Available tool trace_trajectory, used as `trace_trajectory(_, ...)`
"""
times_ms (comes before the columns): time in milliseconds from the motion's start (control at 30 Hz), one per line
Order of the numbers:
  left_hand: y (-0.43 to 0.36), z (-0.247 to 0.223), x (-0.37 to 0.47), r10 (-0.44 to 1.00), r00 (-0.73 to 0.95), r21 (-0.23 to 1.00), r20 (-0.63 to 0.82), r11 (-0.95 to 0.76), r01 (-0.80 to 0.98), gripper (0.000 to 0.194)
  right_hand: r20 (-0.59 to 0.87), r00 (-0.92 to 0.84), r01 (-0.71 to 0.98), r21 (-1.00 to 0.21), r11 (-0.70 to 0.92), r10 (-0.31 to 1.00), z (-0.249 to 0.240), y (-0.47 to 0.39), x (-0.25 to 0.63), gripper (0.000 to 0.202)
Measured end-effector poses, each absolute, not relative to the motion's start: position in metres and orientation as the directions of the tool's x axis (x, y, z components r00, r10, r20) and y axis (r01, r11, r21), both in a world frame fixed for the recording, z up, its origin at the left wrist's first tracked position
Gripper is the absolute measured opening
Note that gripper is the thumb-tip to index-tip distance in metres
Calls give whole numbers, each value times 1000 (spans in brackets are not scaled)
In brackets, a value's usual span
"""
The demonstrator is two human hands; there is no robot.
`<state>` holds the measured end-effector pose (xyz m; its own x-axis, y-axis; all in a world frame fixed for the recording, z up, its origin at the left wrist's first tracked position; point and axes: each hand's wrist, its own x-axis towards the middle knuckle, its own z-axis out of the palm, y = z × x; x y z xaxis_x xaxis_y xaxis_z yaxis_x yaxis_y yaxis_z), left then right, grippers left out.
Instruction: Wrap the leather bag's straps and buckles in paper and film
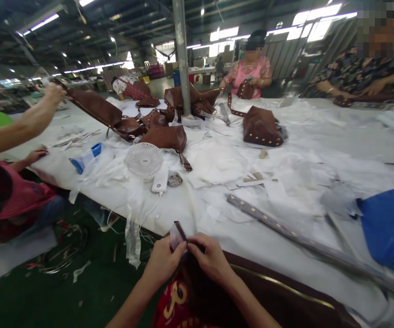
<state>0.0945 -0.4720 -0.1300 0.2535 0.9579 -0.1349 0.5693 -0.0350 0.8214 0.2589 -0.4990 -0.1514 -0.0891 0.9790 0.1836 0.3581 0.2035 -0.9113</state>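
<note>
The fingers of the left hand (165, 256) and the right hand (208, 256) are pinched together on a narrow dark strip (180, 231), with a piece of translucent wrap (174, 238) at the left fingers. A dark brown bag (272, 291) with a gold zipper lies below the right forearm, at the near edge of the white counter (217, 234). Beyond the hands, a white fan (144, 160) stands near brown bags (164, 136); a studded strap (268, 221) lies to the right.

no text we can read for certain, yellow marking (175, 299) on red fabric (160, 315) below our hands, characters unclear
</note>
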Motion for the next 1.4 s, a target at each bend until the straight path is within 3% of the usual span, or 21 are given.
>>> trace_trajectory(100, -472, -130, 96, 969, 215, 778, -119, -43, 627, 30, 209, -38, 417, -885, 206, 977, -158, -502, 254, 16)
trace_trajectory(233, -467, -131, 95, 942, 284, 792, -180, -32, 610, 29, 339, -38, 554, -776, 302, 940, -164, -505, 246, 18)
trace_trajectory(333, -463, -127, 95, 887, 331, 864, -322, 133, 485, 24, 503, -99, 652, -619, 438, 859, -167, -507, 243, 23)
trace_trajectory(467, -459, -117, 97, 802, 340, 840, -492, 334, 428, 18, 660, -195, 706, -419, 571, 726, -170, -506, 244, 25)
trace_trajectory(800, -449, -104, 92, 691, 320, 746, -648, 490, 451, 32, 769, -363, 748, -97, 657, 527, -183, -504, 244, 32)
trace_trajectory(933, -443, -102, 83, 402, 396, 541, -826, 763, 354, 22, 786, -366, 732, -88, 676, 499, -193, -504, 245, 34)
trace_trajectory(1033, -440, -99, 78, 204, 468, 349, -860, 904, 247, 27, 785, -358, 688, -144, 711, 505, -195, -506, 245, 40)
trace_trajectory(1200, -446, -90, 82, 196, 457, 253, -868, 965, 68, 33, 737, -216, 698, -341, 629, 640, -190, -516, 238, 40)
trace_trajectory(1333, -453, -89, 85, 221, 439, 273, -871, 960, 60, 34, 674, -102, 711, -465, 528, 731, -179, -522, 232, 23)
trace_trajectory(1400, -455, -92, 81, 219, 439, 283, -871, 955, 85, 35, 648, -76, 681, -521, 514, 757, -174, -522, 233, 25)
